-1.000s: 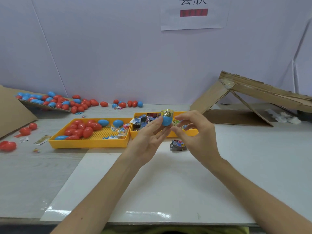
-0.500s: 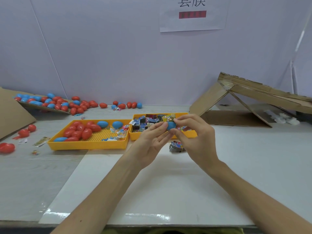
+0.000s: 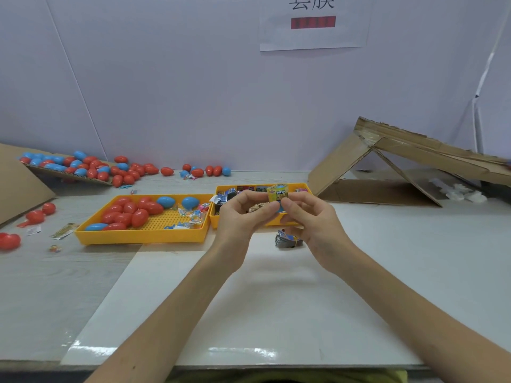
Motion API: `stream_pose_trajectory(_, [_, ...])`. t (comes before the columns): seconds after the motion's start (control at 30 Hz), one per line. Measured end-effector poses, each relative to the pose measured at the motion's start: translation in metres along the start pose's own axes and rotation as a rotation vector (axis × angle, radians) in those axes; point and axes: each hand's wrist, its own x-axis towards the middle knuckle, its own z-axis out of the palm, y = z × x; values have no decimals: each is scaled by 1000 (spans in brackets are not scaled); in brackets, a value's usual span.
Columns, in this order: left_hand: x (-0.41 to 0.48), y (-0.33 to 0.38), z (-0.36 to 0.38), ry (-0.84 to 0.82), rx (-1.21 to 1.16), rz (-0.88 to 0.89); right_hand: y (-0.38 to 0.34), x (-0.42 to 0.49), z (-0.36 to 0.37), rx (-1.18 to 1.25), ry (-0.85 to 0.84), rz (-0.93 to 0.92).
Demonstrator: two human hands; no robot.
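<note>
Sleeved blue egg (image 3: 277, 194) over white board (image 3: 249, 313), lilac wall (image 3: 193, 92) behind

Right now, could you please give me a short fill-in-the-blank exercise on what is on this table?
1. The left hand and the right hand together hold a small egg wearing a ____ printed sleeve.
2. The left tray holds loose eggs, some red and some ____.
3. The bent cardboard stands on the person's ____ side.

Missing words: yellow; blue; right.
</note>
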Motion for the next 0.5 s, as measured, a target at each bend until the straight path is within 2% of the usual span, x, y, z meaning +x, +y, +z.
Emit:
stream_pose_trajectory(0.17, [-1,1,-1,-2,30,-47,1,0,-3,25,65,-32])
stream_pose_trajectory(0.33, [-2,-1,0,3,-81,-72,3,3,-4,88,54,3])
stream_pose_trajectory(0.5, [-3,-3,0,6,-51,-112,5,5,-6,175,35,40])
